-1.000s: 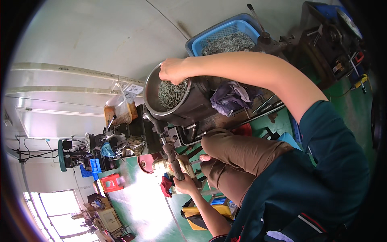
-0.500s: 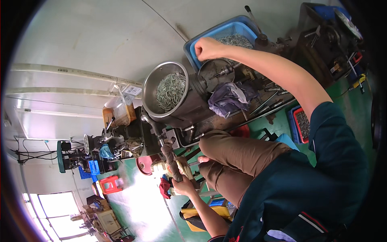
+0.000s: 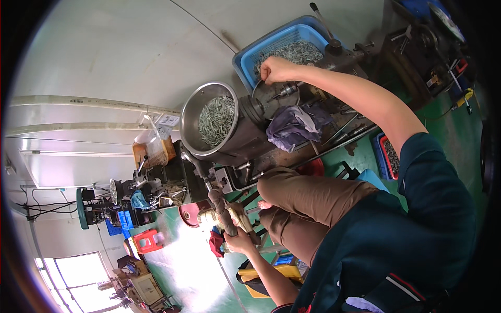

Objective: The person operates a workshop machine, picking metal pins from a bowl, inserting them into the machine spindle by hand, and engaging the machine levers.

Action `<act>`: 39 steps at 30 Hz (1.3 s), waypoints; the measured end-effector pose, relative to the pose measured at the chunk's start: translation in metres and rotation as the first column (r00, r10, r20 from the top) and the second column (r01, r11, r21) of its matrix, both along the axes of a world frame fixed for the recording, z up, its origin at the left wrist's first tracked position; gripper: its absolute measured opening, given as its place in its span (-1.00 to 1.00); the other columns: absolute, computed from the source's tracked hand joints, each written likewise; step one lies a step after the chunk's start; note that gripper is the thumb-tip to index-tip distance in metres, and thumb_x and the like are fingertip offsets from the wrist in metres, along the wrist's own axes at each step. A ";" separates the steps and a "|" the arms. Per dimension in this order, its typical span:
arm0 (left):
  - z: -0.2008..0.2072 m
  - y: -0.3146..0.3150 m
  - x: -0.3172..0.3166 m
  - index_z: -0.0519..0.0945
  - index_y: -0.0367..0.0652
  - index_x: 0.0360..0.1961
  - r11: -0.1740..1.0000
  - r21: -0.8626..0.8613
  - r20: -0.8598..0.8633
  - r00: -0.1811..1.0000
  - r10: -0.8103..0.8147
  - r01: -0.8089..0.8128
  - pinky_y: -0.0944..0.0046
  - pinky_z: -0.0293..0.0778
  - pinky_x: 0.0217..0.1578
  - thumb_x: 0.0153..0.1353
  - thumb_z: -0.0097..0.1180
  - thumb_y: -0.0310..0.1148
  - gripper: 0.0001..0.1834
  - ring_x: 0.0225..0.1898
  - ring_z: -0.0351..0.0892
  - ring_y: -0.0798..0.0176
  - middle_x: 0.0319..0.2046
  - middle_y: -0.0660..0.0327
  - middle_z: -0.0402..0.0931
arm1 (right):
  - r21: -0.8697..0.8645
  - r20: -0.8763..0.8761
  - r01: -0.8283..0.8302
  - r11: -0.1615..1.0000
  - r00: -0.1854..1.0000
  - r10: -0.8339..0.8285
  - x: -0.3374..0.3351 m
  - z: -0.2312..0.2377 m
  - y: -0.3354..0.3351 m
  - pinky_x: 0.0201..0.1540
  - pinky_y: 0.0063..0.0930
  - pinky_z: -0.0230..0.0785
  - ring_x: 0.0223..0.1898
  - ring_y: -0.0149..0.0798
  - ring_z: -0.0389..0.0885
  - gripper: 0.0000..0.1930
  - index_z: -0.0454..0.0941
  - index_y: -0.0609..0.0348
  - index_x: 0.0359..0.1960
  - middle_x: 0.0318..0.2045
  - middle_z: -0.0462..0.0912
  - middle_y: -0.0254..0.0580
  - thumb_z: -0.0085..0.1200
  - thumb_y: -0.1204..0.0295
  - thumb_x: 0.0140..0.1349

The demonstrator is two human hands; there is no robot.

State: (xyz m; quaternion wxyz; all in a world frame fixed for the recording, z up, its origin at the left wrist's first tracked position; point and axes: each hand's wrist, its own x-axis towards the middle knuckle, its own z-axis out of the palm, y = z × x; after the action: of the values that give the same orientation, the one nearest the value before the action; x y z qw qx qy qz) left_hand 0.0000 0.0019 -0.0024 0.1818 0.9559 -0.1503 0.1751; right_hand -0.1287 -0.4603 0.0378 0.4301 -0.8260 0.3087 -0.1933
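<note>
My left hand [image 3: 238,242] is wrapped round the lower end of a lever handle [image 3: 224,214], a thick grip covered in brown wrapping. A metal rod joins it to a bench machine beside a large steel bowl. My right hand [image 3: 276,70] is closed, fingers pointing down, over a round dish-like guard [image 3: 269,99] and the metal chuck [image 3: 287,89] next to it. Whatever its fingertips may hold is too small to make out. Just behind this hand, a blue basket [image 3: 247,65] carries a heap of small metal pins [image 3: 297,51].
The steel bowl [image 3: 190,136] contains many metal pins. A purple rag [image 3: 289,128] lies on the bench by the guard. Long metal rods [image 3: 342,134] lie along the bench edge. A red stool [image 3: 147,241] stands on the green floor, and a red-and-blue crate [image 3: 385,156] sits behind my right arm.
My right hand has come from the blue basket's rim down toward the guard and chuck. My left hand keeps its hold on the lever handle. The view has shifted slightly.
</note>
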 end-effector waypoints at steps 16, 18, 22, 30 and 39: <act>-0.004 0.002 0.001 0.42 -0.29 -0.61 1.000 -0.026 0.028 1.000 -0.010 0.011 -0.04 0.25 -0.59 -0.29 0.05 -0.25 -0.71 -0.61 0.40 -0.17 -0.71 -0.07 0.39 | 0.092 -0.088 -0.088 0.992 0.991 0.097 0.005 -0.003 0.025 -0.48 -0.45 0.31 -0.54 -0.28 0.50 -0.81 0.52 0.19 -0.62 -0.64 0.53 -0.20 0.04 0.53 -0.43; 0.000 -0.002 -0.001 0.41 -0.30 -0.63 1.000 -0.027 0.043 0.999 -0.013 0.014 -0.03 0.24 -0.60 -0.29 0.05 -0.26 -0.72 -0.62 0.39 -0.17 -0.73 -0.07 0.38 | 0.103 -0.063 -0.103 0.989 0.992 0.110 0.004 -0.005 0.024 -0.47 -0.45 0.32 -0.53 -0.28 0.50 -0.80 0.53 0.19 -0.60 -0.62 0.54 -0.20 0.04 0.54 -0.42; 0.000 -0.001 -0.001 0.40 -0.30 -0.64 0.999 -0.036 0.046 0.999 -0.020 0.021 -0.03 0.24 -0.61 -0.29 0.05 -0.27 -0.73 -0.63 0.39 -0.16 -0.73 -0.07 0.38 | 0.076 -0.041 -0.104 0.992 0.993 0.107 0.006 -0.006 0.024 -0.45 -0.47 0.32 -0.50 -0.28 0.51 -0.78 0.53 0.21 -0.56 -0.58 0.55 -0.20 0.05 0.54 -0.41; 0.000 0.004 0.001 0.40 -0.29 -0.64 1.000 -0.020 0.044 0.999 -0.005 0.006 -0.03 0.23 -0.61 -0.29 0.06 -0.27 -0.73 -0.62 0.39 -0.17 -0.73 -0.06 0.38 | 0.038 -0.044 -0.152 0.988 0.987 0.154 0.013 -0.011 0.026 -0.44 -0.49 0.31 -0.50 -0.32 0.49 -0.81 0.51 0.24 -0.55 -0.57 0.54 -0.23 0.07 0.53 -0.35; -0.007 0.003 0.003 0.42 -0.26 -0.65 1.000 -0.002 0.068 0.998 0.006 -0.006 -0.03 0.23 -0.62 -0.29 0.07 -0.25 -0.73 -0.64 0.39 -0.16 -0.74 -0.06 0.38 | 0.018 -0.057 -0.207 0.978 0.977 0.207 0.015 -0.014 0.026 -0.40 -0.45 0.33 -0.45 -0.28 0.52 -0.77 0.53 0.16 -0.55 -0.55 0.56 -0.25 0.15 0.48 -0.39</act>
State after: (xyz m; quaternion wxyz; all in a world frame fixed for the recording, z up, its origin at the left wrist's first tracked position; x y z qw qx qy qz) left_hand 0.0032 0.0048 -0.0090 0.1768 0.9497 -0.1532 0.2083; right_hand -0.1132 -0.4347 0.0235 0.4435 -0.8565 0.2346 -0.1214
